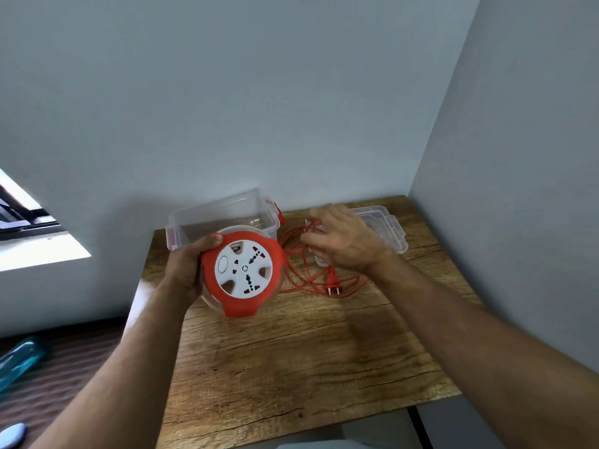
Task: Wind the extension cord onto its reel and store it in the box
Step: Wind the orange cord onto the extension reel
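Observation:
My left hand [186, 265] grips the left rim of the red and white cord reel [243, 273], held tilted above the wooden table [291, 358] with its socket face toward me. Loose orange cord [301, 273] lies in loops on the table to the reel's right, its plug [334, 286] resting near the front of the loops. My right hand [340, 241] is over the far loops, fingers curled around strands of the cord. The clear plastic box [223, 212] stands open behind the reel, against the wall.
The box's clear lid [389, 231] lies flat at the back right, partly under my right hand. Walls close the table at the back and right. A blue bottle [19, 361] lies on the dark surface to the left.

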